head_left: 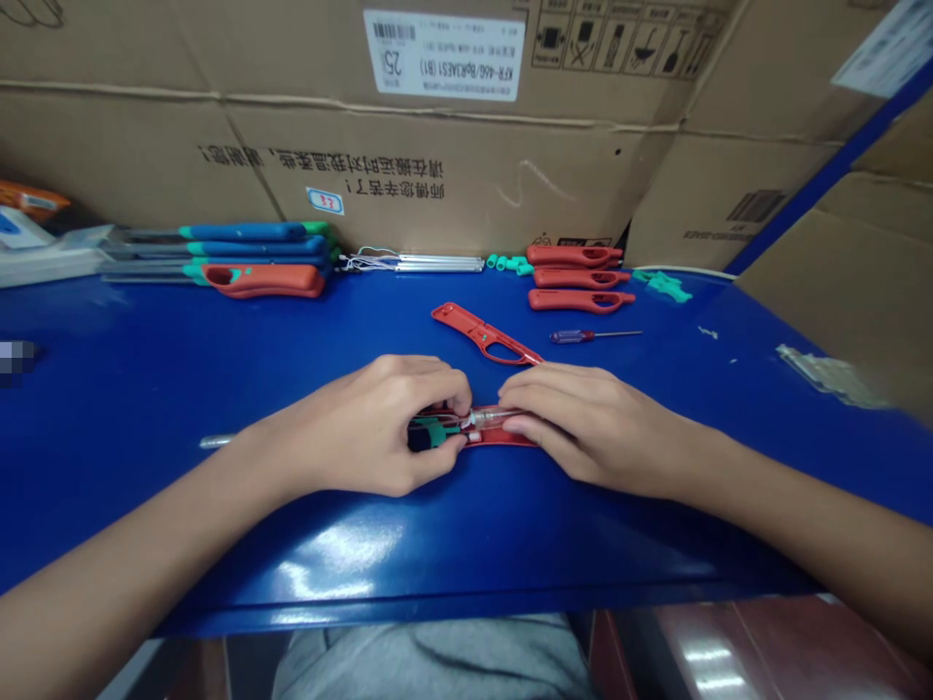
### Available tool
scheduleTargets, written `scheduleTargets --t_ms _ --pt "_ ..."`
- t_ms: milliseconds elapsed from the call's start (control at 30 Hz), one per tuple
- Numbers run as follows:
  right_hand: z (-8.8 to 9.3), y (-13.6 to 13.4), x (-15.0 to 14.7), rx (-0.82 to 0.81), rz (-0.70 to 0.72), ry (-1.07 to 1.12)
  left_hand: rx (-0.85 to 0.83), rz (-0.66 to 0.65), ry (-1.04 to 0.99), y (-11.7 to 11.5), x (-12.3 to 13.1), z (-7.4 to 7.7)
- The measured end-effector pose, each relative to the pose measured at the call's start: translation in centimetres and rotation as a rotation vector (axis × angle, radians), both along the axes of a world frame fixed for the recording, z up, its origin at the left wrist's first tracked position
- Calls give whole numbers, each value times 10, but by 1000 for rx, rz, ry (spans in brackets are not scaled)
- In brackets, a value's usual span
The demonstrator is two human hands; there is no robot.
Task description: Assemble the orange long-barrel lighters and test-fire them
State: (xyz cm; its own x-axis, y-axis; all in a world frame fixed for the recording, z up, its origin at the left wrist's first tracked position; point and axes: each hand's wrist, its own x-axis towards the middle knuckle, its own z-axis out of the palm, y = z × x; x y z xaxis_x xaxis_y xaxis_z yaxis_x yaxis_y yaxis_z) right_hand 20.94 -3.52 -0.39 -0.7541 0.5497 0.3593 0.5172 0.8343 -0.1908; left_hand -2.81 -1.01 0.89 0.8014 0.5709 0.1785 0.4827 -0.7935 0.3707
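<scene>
On the blue table lies an opened stick lighter, its red half-shell (502, 438) partly covered by my hands. Inside it sit a clear fuel tank (487, 418) and a green trigger piece (437, 431). My left hand (371, 418) curls around the trigger end, thumb and fingertips pinching small parts beside the tank. At the tank's other end, my right hand (598, 418) is closed on the shell, fingers over the top. A metal tube tip (216, 441) shows beyond my left wrist. Just past my hands rests the matching red shell half (477, 332).
A screwdriver (594, 336) lies behind my right hand. Along the back are assembled lighters (255, 251), metal tubes (441, 263), green caps (510, 263), red shells (579, 300) and green triggers (663, 283). Clear pieces (831, 374) lie right. A cardboard wall (510, 165) stands behind.
</scene>
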Motion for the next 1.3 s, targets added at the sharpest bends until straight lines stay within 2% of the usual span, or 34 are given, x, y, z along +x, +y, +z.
scheduleTargets --t_ms 333,567,967,1300 --pt "2 0 -1 25 -47 -46 122 -84 -135 2 1 -2" --pt "0 1 -2 2 -37 -75 158 -113 -121 4 -1 -3" --pt "-7 3 -1 -89 -17 -39 55 -103 -48 6 -2 -4" --pt "-6 4 -1 -88 0 -11 -19 -67 -24 3 -2 -1"
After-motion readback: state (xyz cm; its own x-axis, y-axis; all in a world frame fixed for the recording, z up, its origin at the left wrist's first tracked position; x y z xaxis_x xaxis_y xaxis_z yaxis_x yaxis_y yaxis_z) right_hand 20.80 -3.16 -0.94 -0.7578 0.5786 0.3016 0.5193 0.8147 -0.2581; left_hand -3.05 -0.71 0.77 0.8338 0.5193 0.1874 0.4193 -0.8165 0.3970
